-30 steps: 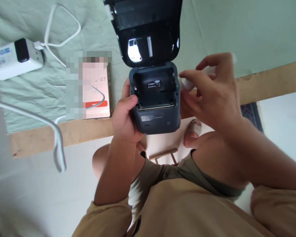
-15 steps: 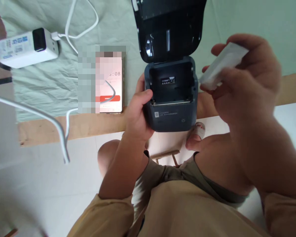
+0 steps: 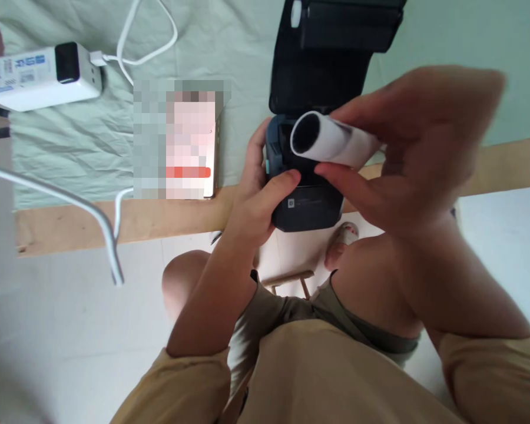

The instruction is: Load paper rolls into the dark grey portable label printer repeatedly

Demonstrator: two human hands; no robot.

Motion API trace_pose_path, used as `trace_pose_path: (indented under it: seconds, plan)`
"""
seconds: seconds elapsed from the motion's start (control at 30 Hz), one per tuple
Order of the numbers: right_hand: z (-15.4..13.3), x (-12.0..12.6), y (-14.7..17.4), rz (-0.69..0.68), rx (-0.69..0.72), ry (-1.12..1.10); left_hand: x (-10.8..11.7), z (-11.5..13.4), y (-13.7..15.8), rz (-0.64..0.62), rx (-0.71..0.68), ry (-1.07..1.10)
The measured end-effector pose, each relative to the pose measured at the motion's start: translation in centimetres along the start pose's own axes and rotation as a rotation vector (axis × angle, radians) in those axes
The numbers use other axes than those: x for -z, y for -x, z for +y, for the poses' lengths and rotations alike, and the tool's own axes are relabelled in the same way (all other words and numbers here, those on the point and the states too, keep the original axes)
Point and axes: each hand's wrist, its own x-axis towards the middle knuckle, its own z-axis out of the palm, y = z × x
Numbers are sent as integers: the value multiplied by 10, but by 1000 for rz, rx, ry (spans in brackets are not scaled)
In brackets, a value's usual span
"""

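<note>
2 hands full: L hand (image 3: 258, 203), fingers curled, grips dark device (image 3: 311, 209), lid (image 3: 320, 82) open; R hand (image 3: 424, 153) pinches white roll (image 3: 347, 144) btwn thumb & fingers, hollow end over device's bay (image 3: 308, 172).

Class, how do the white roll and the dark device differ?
The white roll is tube-shaped; the dark device is boxy, with a raised lid. The right hand grips the white roll, while the left hand holds the dark device. Both are hand-held.
</note>
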Motion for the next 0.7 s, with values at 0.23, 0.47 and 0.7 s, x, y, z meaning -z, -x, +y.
trace_pose_path:
  seconds: [0.23, 0.47, 0.7]
  plan:
    - [-6, 0, -3, 41, 413, 588, 2, -1, 1, -10, -18, -103]
    - [7, -2, -6, 109, 448, 653, -2, 2, 2, -3, 10, -47]
    - [-5, 0, 3, 91, 545, 528, -18, 8, 5, 126, 1, 40]
